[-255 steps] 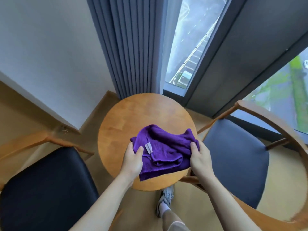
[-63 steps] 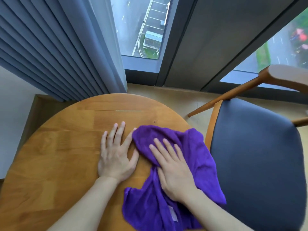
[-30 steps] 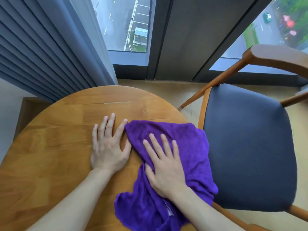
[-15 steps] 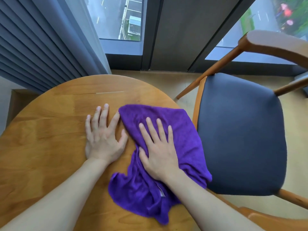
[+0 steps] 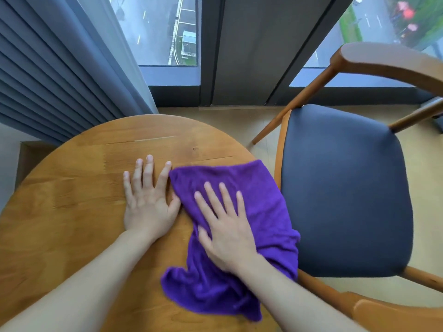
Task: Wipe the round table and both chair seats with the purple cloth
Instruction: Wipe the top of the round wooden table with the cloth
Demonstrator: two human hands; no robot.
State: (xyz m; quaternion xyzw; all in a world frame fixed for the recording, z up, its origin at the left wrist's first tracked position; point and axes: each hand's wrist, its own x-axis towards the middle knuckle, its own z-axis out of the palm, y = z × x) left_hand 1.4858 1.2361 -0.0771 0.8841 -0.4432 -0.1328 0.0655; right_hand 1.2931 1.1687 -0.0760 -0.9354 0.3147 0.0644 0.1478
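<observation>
The purple cloth (image 5: pixel 261 200) lies spread on the right side of the round wooden table (image 5: pixel 72 212), its right edge hanging over the rim. My right hand (image 5: pixel 225 226) presses flat on the cloth with straight, spread fingers. My left hand (image 5: pixel 146 200) rests flat on the bare wood just left of the cloth, its thumb touching the cloth's edge. One chair with a dark seat (image 5: pixel 347 188) and a wooden frame stands right of the table. The other chair is out of view.
A grey curtain (image 5: pixel 60 68) hangs at the back left, close to the table's far edge. Floor-level windows (image 5: pixel 163 29) and a dark frame run behind. The chair's curved wooden backrest (image 5: pixel 393 61) rises at the upper right; its arm crosses the lower right corner.
Both hands began by holding the cloth bunched above the table; now it lies flat under my right hand. Over the last second the hands and cloth stayed nearly put.
</observation>
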